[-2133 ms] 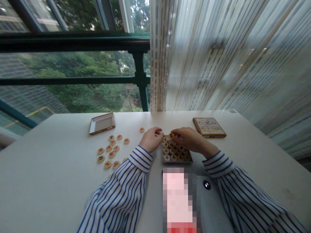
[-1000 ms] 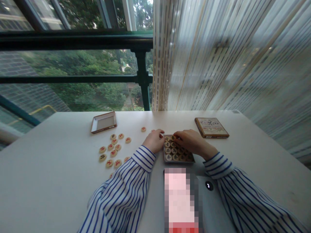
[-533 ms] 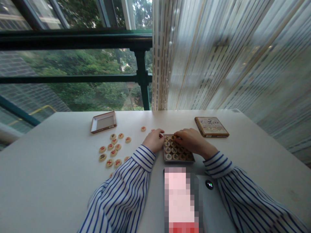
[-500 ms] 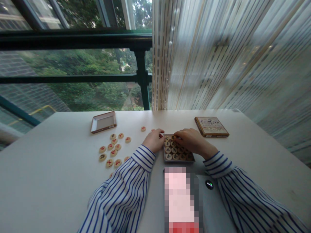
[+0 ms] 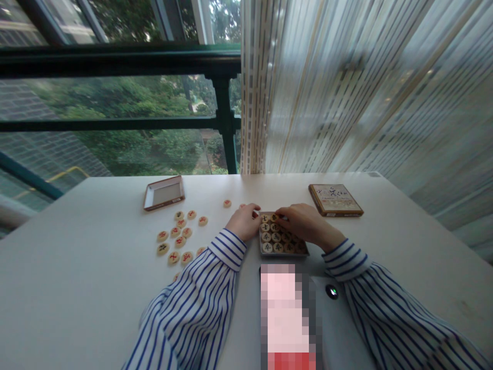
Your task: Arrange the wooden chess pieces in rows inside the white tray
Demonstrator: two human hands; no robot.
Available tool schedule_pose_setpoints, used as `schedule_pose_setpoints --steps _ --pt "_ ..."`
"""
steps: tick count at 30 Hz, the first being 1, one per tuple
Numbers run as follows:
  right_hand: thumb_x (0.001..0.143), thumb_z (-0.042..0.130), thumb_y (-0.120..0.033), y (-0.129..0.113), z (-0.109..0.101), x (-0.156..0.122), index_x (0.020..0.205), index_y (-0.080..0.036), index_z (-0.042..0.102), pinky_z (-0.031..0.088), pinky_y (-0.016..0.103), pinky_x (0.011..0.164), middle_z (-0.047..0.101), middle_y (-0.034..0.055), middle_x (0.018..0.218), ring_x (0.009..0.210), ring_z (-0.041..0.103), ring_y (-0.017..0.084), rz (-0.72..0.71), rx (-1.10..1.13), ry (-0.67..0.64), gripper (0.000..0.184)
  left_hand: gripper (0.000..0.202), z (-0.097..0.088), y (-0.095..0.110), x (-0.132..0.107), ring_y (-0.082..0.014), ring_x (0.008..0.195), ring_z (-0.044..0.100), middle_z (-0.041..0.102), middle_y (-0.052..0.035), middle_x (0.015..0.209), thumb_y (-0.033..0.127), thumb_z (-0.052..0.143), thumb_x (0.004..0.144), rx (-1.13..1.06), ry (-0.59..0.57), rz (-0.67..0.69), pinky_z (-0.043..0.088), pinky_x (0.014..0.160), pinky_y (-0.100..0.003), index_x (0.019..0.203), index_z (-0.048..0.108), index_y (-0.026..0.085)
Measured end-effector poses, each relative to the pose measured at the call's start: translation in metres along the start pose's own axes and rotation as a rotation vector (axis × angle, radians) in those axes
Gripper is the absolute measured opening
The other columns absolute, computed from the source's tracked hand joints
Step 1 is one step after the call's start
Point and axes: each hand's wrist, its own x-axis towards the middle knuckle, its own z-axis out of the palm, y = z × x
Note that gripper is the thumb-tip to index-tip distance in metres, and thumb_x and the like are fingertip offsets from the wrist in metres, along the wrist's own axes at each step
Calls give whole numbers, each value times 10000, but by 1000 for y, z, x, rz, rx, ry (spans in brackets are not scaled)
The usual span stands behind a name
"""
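Right now, the right grip (image 5: pixel 304 222) is bent down with its fingertips on a black-marked disc (image 5: pixel 273 218) in the farthest row of a shallow tray (image 5: pixel 285 255); whether it pinches that disc or only presses on it, I cannot tell. The tray lies flat on the white tabletop (image 5: pixel 96 267), beneath the fingers of the right grip and reaching toward the wearer, with rows of other black-marked discs (image 5: pixel 276 237), some hidden under the same grip. Just across the tray's far left corner, the left grip (image 5: pixel 242 222) is half curled, its fingertips at the edge; whether they clasp it is unclear. Left of the left grip, loose discs (image 5: pixel 187 232) are scattered, mostly red-marked with two dark ones among them, and the striped sleeve (image 5: pixel 200 288) covers part of the group. Beyond the left grip lies a lone red-marked disc (image 5: pixel 227 203), and closer behind its fingers another disc (image 5: pixel 242 206) is partly hidden. Farther off to its left rests a lidless box (image 5: pixel 165 194), hollow side up. Past the right grip, to the right, is a flat printed box (image 5: pixel 336 199). Nearer the wearer than both grips lies a phone (image 5: pixel 285 308) with a blurred screen.
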Motion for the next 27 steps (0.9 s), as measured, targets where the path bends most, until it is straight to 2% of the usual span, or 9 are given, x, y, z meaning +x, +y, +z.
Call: schedule_pose_setpoints --steps 27 --pt "863 353 -396 -3 -2 -1 1000 -249 641 400 298 645 678 84 843 786 619 224 -11 -29 33 352 318 -1 1 0 -166 788 596 658 -68 876 224 509 734 2 -5 -8 455 725 -258 1027 587 130"
